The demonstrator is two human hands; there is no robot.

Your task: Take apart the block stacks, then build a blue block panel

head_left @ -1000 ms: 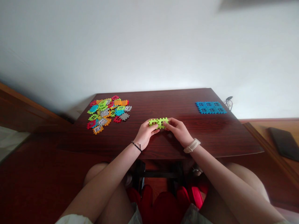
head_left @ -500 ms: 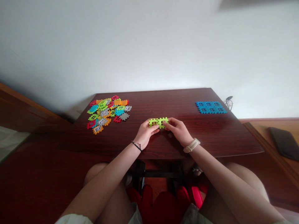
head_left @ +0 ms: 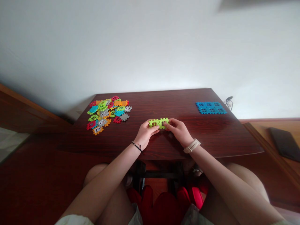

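Observation:
Over the middle of the dark red wooden table [head_left: 199, 131], my left hand [head_left: 146, 132] and my right hand [head_left: 178, 129] pinch opposite ends of a lime green waffle-block assembly [head_left: 158, 123]. It looks like a few interlocked plastic squares with window-like holes, and my fingers hide part of it. To the left of my hands lies a loose pile of multicoloured waffle blocks [head_left: 105, 114]. A flat blue waffle-block panel [head_left: 211, 107] rests at the far right of the table, out of reach of my fingers.
A black cable [head_left: 229, 101] runs behind the table's far right corner. A dark tablet or phone [head_left: 284, 143] lies on a wooden surface to the right. Red slippers [head_left: 164, 209] sit on the floor between my knees.

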